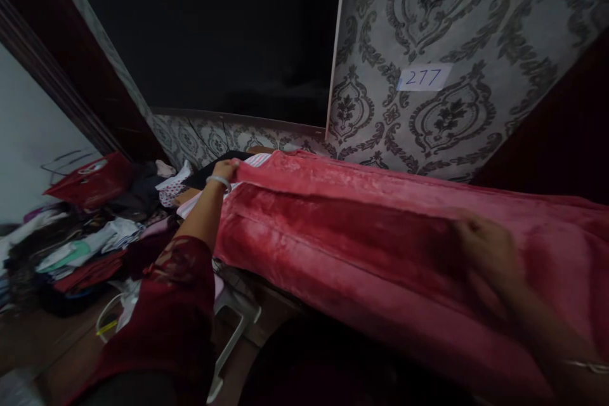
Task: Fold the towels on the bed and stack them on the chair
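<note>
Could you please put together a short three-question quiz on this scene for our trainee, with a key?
1. True or false: the left hand and the right hand both hold the red blanket.

2. Which number is written on the paper label on the patterned wall?
A) 177
B) 277
C) 772

3. Fill in the blank: seen from the camera, the red bag lies to the ____ of the blanket.

Key:
1. True; each hand grips the blanket, though the right one is somewhat blurred.
2. B, 277.
3. Left.
</note>
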The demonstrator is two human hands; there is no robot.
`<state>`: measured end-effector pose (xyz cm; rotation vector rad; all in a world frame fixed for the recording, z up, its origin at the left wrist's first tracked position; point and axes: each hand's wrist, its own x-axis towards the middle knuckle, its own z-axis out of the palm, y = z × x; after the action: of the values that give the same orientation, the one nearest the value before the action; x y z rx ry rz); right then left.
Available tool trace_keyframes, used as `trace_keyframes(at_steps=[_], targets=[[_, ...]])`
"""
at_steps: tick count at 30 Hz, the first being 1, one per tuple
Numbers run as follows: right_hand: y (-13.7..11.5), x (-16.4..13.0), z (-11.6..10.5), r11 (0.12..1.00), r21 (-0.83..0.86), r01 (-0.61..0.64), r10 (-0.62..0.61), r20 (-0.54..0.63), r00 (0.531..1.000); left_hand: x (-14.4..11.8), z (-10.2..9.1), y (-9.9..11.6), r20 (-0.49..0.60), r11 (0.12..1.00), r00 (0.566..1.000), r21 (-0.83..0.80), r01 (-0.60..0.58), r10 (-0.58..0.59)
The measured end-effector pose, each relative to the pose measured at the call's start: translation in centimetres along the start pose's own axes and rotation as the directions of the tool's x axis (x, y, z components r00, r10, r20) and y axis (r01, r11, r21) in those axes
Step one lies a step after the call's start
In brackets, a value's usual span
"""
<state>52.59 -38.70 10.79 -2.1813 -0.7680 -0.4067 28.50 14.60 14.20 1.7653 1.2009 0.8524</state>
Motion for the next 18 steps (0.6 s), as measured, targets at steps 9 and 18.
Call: trace_keyframes(at_steps=[9,18], targets=[[4.7,-5.7,2.2,0.932,-0.015,0.361,-0.347,0.243,0.906,-1.5,-0.7,-2.6,0.099,0.993,0.995,0.116,0.004,-0.016],[8.0,-7.6,4.3,0.93,0.033,0.366,-0.362,0.248,0.898,-2.8,0.1,-6.4,0.114,0.994,0.99,0.085,0.071,-0.081]])
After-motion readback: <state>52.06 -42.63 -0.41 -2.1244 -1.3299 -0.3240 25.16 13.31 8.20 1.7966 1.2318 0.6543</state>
